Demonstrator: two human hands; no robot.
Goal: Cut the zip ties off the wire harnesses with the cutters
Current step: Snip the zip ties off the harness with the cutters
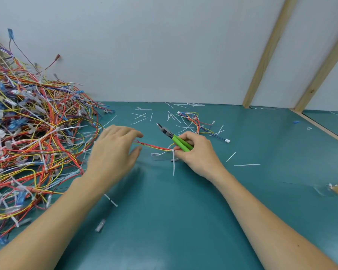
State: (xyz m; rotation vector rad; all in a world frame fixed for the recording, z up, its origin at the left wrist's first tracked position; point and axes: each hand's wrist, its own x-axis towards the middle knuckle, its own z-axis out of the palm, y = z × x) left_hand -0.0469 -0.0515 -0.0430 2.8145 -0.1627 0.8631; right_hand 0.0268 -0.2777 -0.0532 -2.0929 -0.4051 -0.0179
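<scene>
- No words or labels can be read on anything here.
- A big pile of wires in red, yellow, orange and blue sits left of the left fingers, with white ties and clear plugs all through it.
- The left hand floats palm down, a bit blurry, fingers spread and loose, holding nothing.
- A thin red and yellow wire bunch runs from under the left fingertips to the right fingers.
- A white zip tie hangs from it just below the right fingers.
- The right hand curls around the green cutters, tips pointing away.
- Beyond the fingers lie cut tie bits on the green table.
</scene>
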